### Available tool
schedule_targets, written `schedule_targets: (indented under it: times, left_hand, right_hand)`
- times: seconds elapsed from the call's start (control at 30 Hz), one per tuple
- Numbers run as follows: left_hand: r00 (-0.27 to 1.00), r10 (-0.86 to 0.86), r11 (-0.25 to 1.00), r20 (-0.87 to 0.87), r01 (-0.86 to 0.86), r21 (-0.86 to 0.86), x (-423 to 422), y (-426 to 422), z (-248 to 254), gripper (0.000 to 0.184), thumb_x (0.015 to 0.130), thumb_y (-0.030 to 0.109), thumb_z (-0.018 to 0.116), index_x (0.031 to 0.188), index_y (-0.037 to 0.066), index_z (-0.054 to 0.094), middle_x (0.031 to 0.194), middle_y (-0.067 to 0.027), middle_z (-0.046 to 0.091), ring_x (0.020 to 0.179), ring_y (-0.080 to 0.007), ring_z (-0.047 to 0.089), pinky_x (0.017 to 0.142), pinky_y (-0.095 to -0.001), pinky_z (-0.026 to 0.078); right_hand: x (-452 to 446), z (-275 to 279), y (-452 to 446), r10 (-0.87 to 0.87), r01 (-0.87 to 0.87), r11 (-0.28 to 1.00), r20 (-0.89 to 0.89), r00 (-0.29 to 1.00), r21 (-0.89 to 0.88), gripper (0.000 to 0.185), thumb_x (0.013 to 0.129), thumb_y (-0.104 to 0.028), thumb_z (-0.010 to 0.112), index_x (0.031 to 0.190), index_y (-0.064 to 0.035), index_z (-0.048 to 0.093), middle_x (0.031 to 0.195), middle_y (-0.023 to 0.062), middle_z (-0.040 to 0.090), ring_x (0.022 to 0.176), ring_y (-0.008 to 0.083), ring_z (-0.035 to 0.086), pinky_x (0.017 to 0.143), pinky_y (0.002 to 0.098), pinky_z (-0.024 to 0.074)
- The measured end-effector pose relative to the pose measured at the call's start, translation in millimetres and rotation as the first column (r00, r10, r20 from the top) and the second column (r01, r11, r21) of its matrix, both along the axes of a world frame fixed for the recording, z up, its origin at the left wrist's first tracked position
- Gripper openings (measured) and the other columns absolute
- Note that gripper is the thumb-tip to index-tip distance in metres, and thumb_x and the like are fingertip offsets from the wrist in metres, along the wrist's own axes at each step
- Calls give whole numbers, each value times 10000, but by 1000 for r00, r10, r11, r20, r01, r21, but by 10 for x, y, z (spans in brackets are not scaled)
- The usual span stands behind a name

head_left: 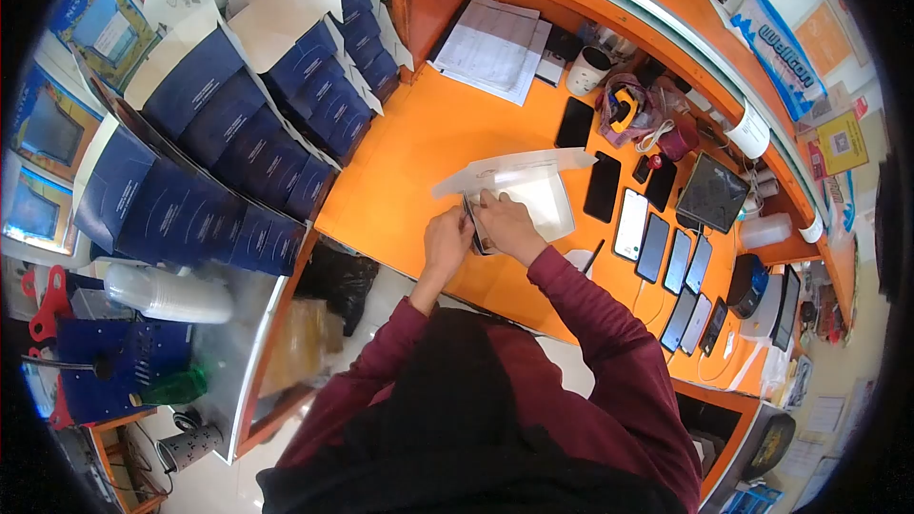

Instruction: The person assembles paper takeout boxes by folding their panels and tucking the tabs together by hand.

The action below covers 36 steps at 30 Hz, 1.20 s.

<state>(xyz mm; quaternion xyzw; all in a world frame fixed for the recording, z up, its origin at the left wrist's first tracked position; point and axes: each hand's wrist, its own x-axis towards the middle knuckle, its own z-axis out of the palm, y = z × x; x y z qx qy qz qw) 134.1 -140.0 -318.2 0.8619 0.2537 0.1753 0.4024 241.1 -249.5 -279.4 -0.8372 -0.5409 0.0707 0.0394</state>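
A box (539,197) with a white inside lies on the orange desk (409,157), its long flap raised along the far side. My left hand (447,242) is closed at the near left edge of the box, fingers pressed on the dark side panel. Beside it, nearly touching, my right hand (509,227) has its fingers bent over the same edge, the thumb side toward my left hand. Both hands seem to pinch the box's side; the fingertips partly hide each other.
Stacks of dark blue boxes (214,119) fill the left side. Several phones (652,247) lie right of the box. Papers (490,48) are at the back, beside a white cup (588,70). A black device (712,192) sits at the right.
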Motion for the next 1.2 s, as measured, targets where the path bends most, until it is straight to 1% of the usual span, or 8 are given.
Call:
schedule_targets:
  times: [0.17, 0.23, 0.43, 0.57, 0.63, 0.8, 1.07, 1.2]
  left_hand:
    - [999, -24, 1000, 30, 24, 4, -26, 74, 26, 160, 884, 132, 690, 878, -27, 697, 732, -185, 698, 670, -329, 704, 635, -401, 542]
    - [999, -37, 998, 28, 36, 44, -20, 219, 39, 168, 891, 140, 692, 883, -27, 709, 732, -183, 699, 665, -326, 704, 636, -403, 545]
    - [979, 14, 919, 202, -92, 383, -44, 329, 535, 237, 897, 170, 703, 1072, 10, 701, 1088, -210, 674, 1023, -361, 647, 845, -441, 519]
    - [736, -675, 699, -58, 662, 269, 352, 50, 499, 469, 821, 187, 778, 1240, 37, 630, 1147, -137, 635, 1048, -371, 600, 910, -435, 507]
    - [631, -729, 529, -264, 765, 368, 455, -106, 324, 707, 725, 240, 854, 1355, 102, 563, 1253, -97, 573, 1138, -348, 562, 919, -454, 508]
    - [560, -676, 430, -479, 828, 361, 488, -281, 266, 921, 568, 247, 920, 1398, 163, 531, 1345, -84, 451, 1226, -362, 460, 867, -514, 550]
    - [529, -671, 385, -520, 848, 365, 512, -300, 333, 905, 559, 186, 913, 1384, 152, 542, 1306, -94, 453, 1203, -374, 455, 855, -462, 585]
    - [523, -702, 405, -483, 851, 334, 528, -259, 315, 902, 568, 210, 916, 1387, 156, 543, 1310, -102, 458, 1211, -373, 452, 893, -449, 568]
  right_hand:
    - [-14, 105, -111, -52, 58, 998, -146, 988, 38, 595, 692, -202, 837, 1248, -128, 638, 1104, 102, 597, 1046, 334, 611, 812, 433, 556]
    - [7, 94, -225, -57, 168, 928, -320, 946, 332, 532, 728, -192, 803, 1231, -129, 640, 1120, 107, 596, 1074, 335, 604, 852, 438, 541]
    - [-82, 70, -829, -529, 509, 70, -401, 748, 858, 370, 785, -9, 706, 1146, -40, 628, 1192, 146, 585, 1171, 311, 582, 989, 396, 481]
    - [190, -373, -1058, -188, 735, 281, -715, 673, 617, 238, 856, -33, 723, 1075, 19, 644, 1172, 153, 657, 1076, 220, 653, 884, 335, 527]
    - [212, -538, -1115, 3, 837, 339, -890, 455, 429, 205, 898, -53, 715, 1072, 36, 656, 1112, 161, 699, 975, 170, 690, 812, 296, 546]
    - [-48, -686, -1146, -86, 795, 215, -800, 594, 567, 188, 934, -157, 705, 948, 30, 715, 730, 88, 702, 632, 88, 597, 574, 261, 463]
    - [-9, -620, -1227, -288, 835, 391, -810, 512, 389, 201, 949, -70, 668, 1072, 84, 708, 937, 108, 768, 868, 141, 736, 811, 268, 577]
    - [55, -877, -1155, -158, 795, 240, -785, 599, 557, 196, 933, -169, 704, 943, 24, 731, 738, 81, 720, 599, 127, 596, 585, 281, 468]
